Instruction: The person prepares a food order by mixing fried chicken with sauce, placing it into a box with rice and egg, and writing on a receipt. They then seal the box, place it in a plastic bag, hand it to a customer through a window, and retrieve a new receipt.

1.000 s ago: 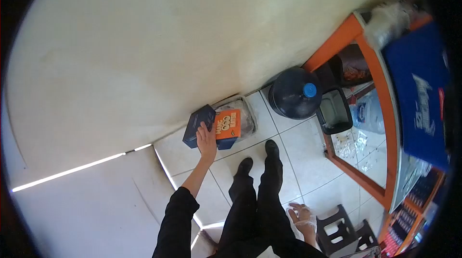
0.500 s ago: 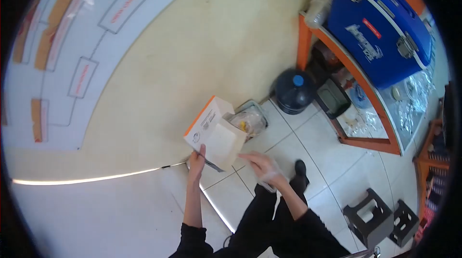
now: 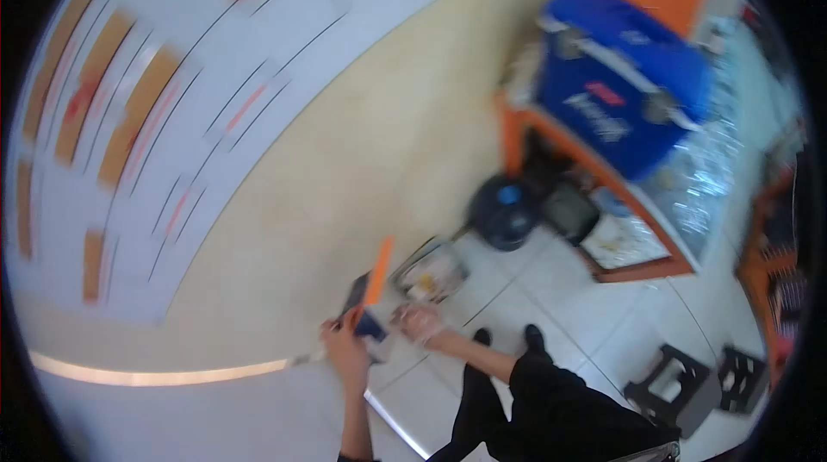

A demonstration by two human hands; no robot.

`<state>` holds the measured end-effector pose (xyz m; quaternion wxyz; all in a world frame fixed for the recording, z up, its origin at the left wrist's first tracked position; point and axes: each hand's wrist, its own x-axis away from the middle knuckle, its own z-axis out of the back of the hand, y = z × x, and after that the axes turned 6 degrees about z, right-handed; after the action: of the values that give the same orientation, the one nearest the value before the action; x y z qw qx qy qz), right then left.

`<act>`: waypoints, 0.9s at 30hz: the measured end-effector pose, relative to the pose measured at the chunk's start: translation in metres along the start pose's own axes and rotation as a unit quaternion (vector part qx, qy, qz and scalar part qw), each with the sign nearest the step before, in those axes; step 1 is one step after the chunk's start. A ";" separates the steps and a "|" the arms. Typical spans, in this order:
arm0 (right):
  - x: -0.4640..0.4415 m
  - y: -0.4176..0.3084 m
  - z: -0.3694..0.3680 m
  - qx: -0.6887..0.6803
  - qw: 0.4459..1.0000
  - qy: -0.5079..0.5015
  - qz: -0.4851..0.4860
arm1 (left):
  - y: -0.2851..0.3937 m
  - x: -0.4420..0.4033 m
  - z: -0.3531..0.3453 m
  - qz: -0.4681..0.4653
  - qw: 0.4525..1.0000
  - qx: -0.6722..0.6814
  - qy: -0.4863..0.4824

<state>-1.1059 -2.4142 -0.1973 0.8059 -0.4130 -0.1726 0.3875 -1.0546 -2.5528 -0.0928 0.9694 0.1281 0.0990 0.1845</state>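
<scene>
A dark blue and orange box (image 3: 365, 298), blurred and tilted, is gripped by my left hand (image 3: 345, 343) at its lower left side. My right hand (image 3: 417, 324), in a clear plastic glove, is close to the right side of the box. Its fingers are smeared by motion, and whether it touches the box cannot be made out. Just above my right hand, a bin (image 3: 459, 277) with plastic and scraps in it stands on the floor by the wall.
A dark water jug (image 3: 504, 221) and a grey-green tub (image 3: 571, 210) stand near an orange-framed table (image 3: 642, 272). On the table are a blue cooler (image 3: 603, 83) and clear plastic. Dark stools (image 3: 676, 389) are at lower right. A printed poster (image 3: 284, 65) hangs on the wall.
The view has swung, showing more of the poster. The box, first closed over the bin, was held open-side up half a second ago and is now turned and tilted. My right hand came up beside it.
</scene>
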 end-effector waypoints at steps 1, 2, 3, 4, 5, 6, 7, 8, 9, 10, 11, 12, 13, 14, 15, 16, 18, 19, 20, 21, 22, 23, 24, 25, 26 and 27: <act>0.011 0.007 0.011 -0.020 0.995 0.093 -0.010 | 0.004 -0.006 -0.005 0.016 0.998 -0.058 0.002; 0.031 0.016 0.022 -0.033 0.982 0.187 -0.023 | 0.003 -0.013 -0.018 0.055 0.991 -0.118 -0.029; 0.054 0.025 0.033 0.001 0.985 0.159 -0.063 | 0.011 -0.007 -0.025 0.032 0.986 -0.160 -0.017; 0.081 0.036 0.045 0.030 0.984 0.134 -0.110 | -0.010 -0.002 -0.060 -0.004 0.975 -0.224 0.005; 0.118 0.049 0.054 0.043 0.987 0.104 -0.112 | 0.003 0.001 -0.085 -0.042 0.978 -0.206 0.007; 0.157 0.062 0.064 0.055 0.989 0.074 -0.112 | 0.035 0.007 -0.109 -0.089 0.986 -0.142 -0.017; 0.198 0.062 0.076 0.085 0.974 0.081 -0.191 | 0.077 0.017 -0.131 -0.142 0.986 -0.052 -0.063; 0.242 0.062 0.083 0.111 0.954 0.088 -0.263 | 0.124 0.033 -0.154 -0.198 0.971 0.033 -0.128; 0.297 0.077 0.072 0.127 0.941 0.152 -0.274 | 0.179 0.056 -0.174 -0.250 0.941 0.101 -0.204; 0.351 0.070 0.084 0.118 0.932 0.183 -0.289 | 0.236 0.082 -0.190 -0.294 0.901 0.149 -0.282; 0.388 0.033 0.146 -0.023 0.898 0.019 -0.440 | 0.292 0.111 -0.203 -0.329 0.857 0.175 -0.355; 0.439 0.037 0.143 -0.062 0.865 0.099 -0.487 | 0.343 0.147 -0.214 -0.361 0.809 0.188 -0.425; 0.497 0.045 0.121 -0.104 0.828 0.173 -0.523 | 0.391 0.185 -0.225 -0.386 0.762 0.187 -0.486; 0.549 0.057 0.103 -0.144 0.786 0.246 -0.549 | 0.440 0.219 -0.233 -0.407 0.723 0.180 -0.529; 0.599 0.065 0.101 -0.186 0.739 0.316 -0.566 | 0.486 0.253 -0.237 -0.423 0.689 0.169 -0.563; 0.641 0.047 0.127 -0.198 0.680 0.336 -0.620 | 0.530 0.285 -0.242 -0.439 0.659 0.157 -0.590; 0.731 0.037 0.140 -0.209 0.619 0.407 -0.639 | 0.610 0.331 -0.245 -0.458 0.620 0.132 -0.624; 0.777 0.049 0.127 -0.202 0.617 0.457 -0.609 | 0.645 0.349 -0.244 -0.464 0.606 0.121 -0.635; 0.814 0.039 0.137 -0.143 0.592 0.498 -0.617 | 0.678 0.368 -0.243 -0.466 0.593 0.115 -0.646; 0.853 0.030 0.146 -0.082 0.565 0.535 -0.622 | 0.709 0.387 -0.244 -0.467 0.583 0.111 -0.656; 0.885 0.016 0.162 -0.097 0.536 0.578 -0.608 | 0.742 0.404 -0.246 -0.463 0.574 0.113 -0.665; 0.915 0.003 0.184 -0.106 0.507 0.621 -0.588 | 0.776 0.422 -0.251 -0.459 0.567 0.117 -0.674; 0.943 0.005 0.202 -0.111 0.478 0.665 -0.563 | 0.811 0.440 -0.259 -0.451 0.562 0.125 -0.682; 0.972 0.021 0.210 -0.184 0.481 0.676 -0.527 | 0.846 0.458 -0.271 -0.440 0.558 0.132 -0.691; 1.001 0.039 0.215 -0.253 0.483 0.680 -0.490 | 0.881 0.478 -0.284 -0.426 0.555 0.138 -0.701; 1.032 0.058 0.225 -0.317 0.485 0.678 -0.452 | 0.917 0.501 -0.300 -0.412 0.552 0.143 -0.710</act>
<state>-0.6080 -1.4822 -0.1520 0.5519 -0.6404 0.1534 -0.5116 -0.9741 -1.4729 -0.1878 0.6634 0.2995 -0.5548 -0.4029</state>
